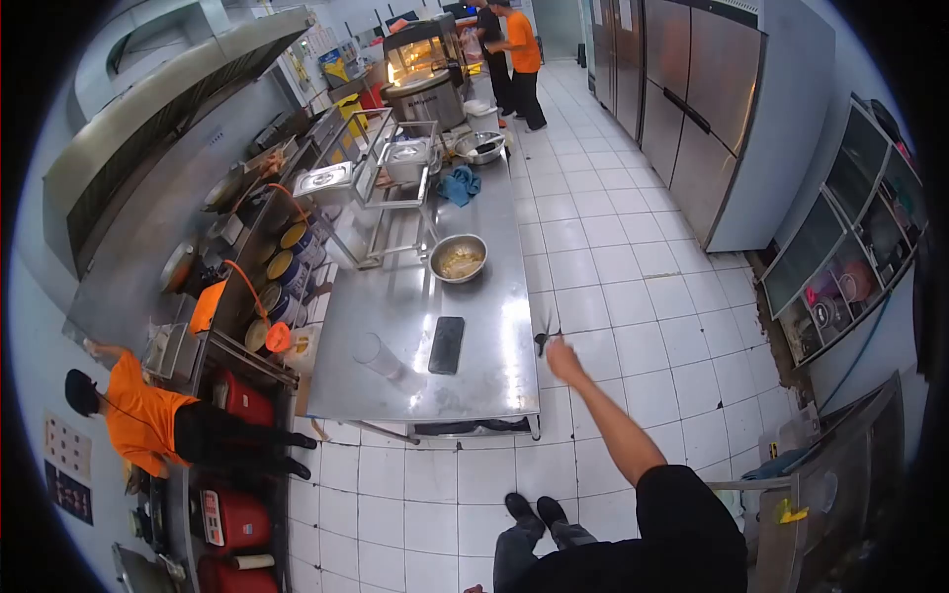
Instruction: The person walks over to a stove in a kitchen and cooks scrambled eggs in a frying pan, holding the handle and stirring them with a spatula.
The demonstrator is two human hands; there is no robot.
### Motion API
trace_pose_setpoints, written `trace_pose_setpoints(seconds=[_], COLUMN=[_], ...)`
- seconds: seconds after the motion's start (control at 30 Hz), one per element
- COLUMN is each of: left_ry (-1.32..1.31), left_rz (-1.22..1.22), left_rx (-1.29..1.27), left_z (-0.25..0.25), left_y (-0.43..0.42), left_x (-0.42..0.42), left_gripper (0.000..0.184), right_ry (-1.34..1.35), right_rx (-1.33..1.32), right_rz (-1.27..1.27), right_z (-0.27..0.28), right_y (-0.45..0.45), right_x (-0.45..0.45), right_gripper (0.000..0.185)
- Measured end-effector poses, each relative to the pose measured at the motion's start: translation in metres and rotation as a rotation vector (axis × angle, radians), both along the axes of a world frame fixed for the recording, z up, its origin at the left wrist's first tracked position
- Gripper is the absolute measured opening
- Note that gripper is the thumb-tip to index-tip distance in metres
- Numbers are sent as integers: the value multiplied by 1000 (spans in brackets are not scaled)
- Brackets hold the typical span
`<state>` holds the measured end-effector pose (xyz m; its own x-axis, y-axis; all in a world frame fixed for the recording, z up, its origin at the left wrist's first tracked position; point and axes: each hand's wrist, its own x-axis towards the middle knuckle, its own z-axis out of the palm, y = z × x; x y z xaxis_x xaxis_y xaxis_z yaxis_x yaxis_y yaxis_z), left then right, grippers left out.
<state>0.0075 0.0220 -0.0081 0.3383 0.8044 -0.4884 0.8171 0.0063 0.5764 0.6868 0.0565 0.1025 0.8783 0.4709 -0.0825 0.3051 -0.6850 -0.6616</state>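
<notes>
My right hand (pixel 563 362) is stretched out past the table's right edge. Its fingers are closed on what look like black-handled scissors (pixel 542 339), with thin blades pointing away from me. Only a sliver of my left hand (pixel 475 589) shows at the bottom edge, its fingers mostly hidden. On the steel table (pixel 484 351), nearest my right hand, lies a dark phone (pixel 447 345). A clear plastic cup (pixel 381 358) is left of it. Farther back stands a metal bowl (pixel 458 259) holding yellowish food.
A blue cloth (pixel 459 186) and a rack with lidded steel pans (pixel 325 180) stand farther back. At left, a co-worker in orange (pixel 148 410) faces the cooking counter. Two people (pixel 518 49) stand far back. Refrigerators (pixel 692 99) and a cabinet (pixel 840 237) line the right.
</notes>
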Motion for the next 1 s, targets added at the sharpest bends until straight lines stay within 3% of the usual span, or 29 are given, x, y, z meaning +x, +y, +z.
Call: trace_pose_setpoints(seconds=[0.03,0.07,0.1,0.13,0.2,0.23,0.3,0.33,0.4,0.5,0.53,0.63,0.67,0.73,0.8,0.83,0.97,1.0], left_ry=[-21,15,29,-75,-294,-254,-310,-240,-102,-314,-243,-146,-36,-74,-190,-261,-452,-591], left_rz=[-100,-205,-312,-197,45,-91,-404,-447,-529,300,-273,-16,-242,-467,-766,-763,-1123,-1191], left_rx=[-5,78,163,92,-79,-12,430,423,411,-322,-51,-256,-253,-266,-230,-370,-222,19], left_z=[-8,-1,-1,-19,-46,-41,-54,-55,-54,-65,-62,-45,-24,51,74,147,229,215], left_y=[-46,-28,-8,12,41,57,82,90,105,121,121,124,126,113,101,81,38,31], left_x=[14,1,6,-1,-3,1,10,12,25,65,62,132,165,257,344,401,602,653], left_gripper=[39,38,37,34,29,24,27,28,28,43,39,39,39,42,47,44,38,32], right_ry=[-307,-341,-400,-629,-602,-914,-1500,-1499,-1552,-1718,-1772,-2058,-2152,-2337,-2330,-2367,-2469,-2497], right_rx=[-177,-177,-23,94,657,978,1059,1038,1106,1376,1472,1429,1404,1345,1372,1345,1268,1244], right_rz=[139,158,17,-21,-313,-219,-299,-343,-362,-275,-246,-68,-5,132,90,97,122,111], right_z=[32,51,117,195,366,437,545,581,629,682,699,746,760,781,784,784,779,776], right_y=[-31,-11,6,22,21,11,-6,-14,-28,-46,-55,-92,-107,-131,-152,-167,-232,-250], right_x=[43,79,90,99,81,63,64,66,56,44,41,33,31,21,6,7,25,29], right_gripper=[18,19,19,20,25,24,27,26,25,27,29,29,29,29,33,33,33,33])
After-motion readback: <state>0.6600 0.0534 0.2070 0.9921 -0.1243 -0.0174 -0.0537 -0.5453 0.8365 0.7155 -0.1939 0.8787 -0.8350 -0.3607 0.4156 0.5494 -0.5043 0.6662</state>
